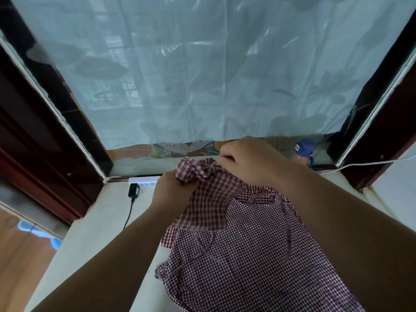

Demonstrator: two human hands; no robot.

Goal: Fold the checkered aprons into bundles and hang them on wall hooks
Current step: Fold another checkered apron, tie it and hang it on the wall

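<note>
Fine-check apron (258, 266) on ledge (101, 221) | hands: left hand (171, 190) grips red-check apron (209, 199), right hand (245, 161) pinches it

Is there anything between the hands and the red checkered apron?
Nothing visible does: the left hand and the right hand both grip the red checkered apron directly; it lies partly over the finer-checked apron.

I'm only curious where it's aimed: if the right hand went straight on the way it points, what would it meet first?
The right hand pinches the bunched checkered apron, so that comes first; beyond it, probably the curtain; depth is unclear.
</note>
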